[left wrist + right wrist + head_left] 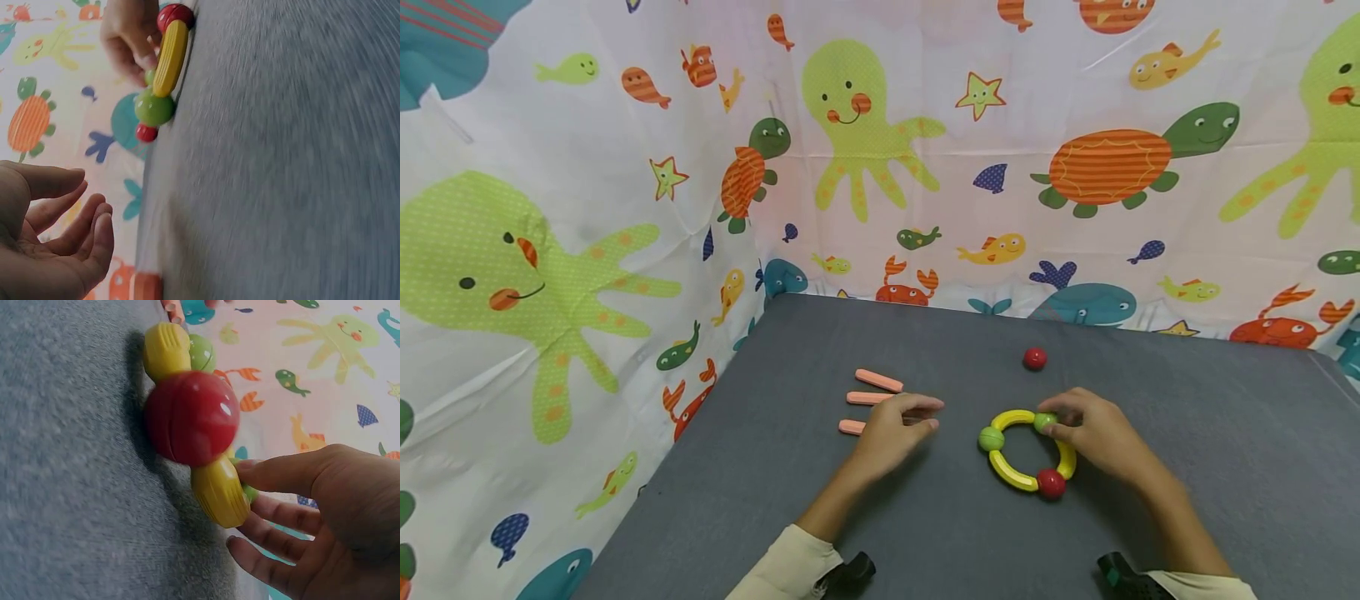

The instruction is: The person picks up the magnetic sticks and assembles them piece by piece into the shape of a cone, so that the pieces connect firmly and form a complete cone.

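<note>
A ring of curved yellow pieces (1013,472) joined by balls lies on the grey table. Its balls are one green ball (991,439) at the left, another green ball (1044,422) at the upper right and a red ball (1051,484) at the bottom. My right hand (1093,433) pinches the upper-right green ball between thumb and fingers; the right wrist view shows the red ball (192,417) nearest. My left hand (891,433) holds nothing, fingers loosely bent, as the left wrist view also shows. It overlaps the right ends of several salmon-coloured sticks (878,381) in the head view.
A loose red ball (1034,359) sits on the table (760,467) beyond the ring. Behind and to the left hangs a white curtain (700,208) printed with sea animals, meeting the table's far and left edges.
</note>
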The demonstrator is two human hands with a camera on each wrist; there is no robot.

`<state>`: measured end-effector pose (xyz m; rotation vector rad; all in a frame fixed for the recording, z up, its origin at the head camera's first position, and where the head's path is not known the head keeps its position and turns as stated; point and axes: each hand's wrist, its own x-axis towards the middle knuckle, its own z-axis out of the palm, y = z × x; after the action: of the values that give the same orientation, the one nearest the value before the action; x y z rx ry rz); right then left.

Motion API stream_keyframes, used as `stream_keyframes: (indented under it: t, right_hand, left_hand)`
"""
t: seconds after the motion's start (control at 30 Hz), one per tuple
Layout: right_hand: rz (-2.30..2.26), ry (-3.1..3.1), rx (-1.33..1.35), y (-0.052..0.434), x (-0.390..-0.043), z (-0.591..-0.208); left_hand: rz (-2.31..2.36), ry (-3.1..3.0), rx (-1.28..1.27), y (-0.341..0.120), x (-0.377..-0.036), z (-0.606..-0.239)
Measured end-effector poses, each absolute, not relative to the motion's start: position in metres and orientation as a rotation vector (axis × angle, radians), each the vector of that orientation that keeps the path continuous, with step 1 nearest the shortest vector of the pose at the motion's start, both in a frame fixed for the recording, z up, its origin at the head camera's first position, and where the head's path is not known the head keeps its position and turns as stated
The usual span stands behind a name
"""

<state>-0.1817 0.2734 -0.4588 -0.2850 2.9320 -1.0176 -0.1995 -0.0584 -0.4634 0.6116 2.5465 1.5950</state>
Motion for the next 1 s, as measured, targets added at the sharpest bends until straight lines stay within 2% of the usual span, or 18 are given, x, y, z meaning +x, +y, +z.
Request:
stream_keyframes:
  t: [0.23,0.47,1.0]
  right_hand:
    - [-1.062,2.808,-0.180,0.281,-0.181,-0.454]
    - [-1.099,2.763,-0.190,0.286,-0.178,-0.451]
    - [-1.187,2.586,-0.068,0.300,-0.179,-0.449]
  left_hand:
    - [1.650,2.594,0.494,-0.092,-0.200,-0.460]
    - [1.636,2.597,0.381,-0.120,-0.199,-0.462]
    - [1.270,2.714,0.418,-0.146,-0.202,-0.462]
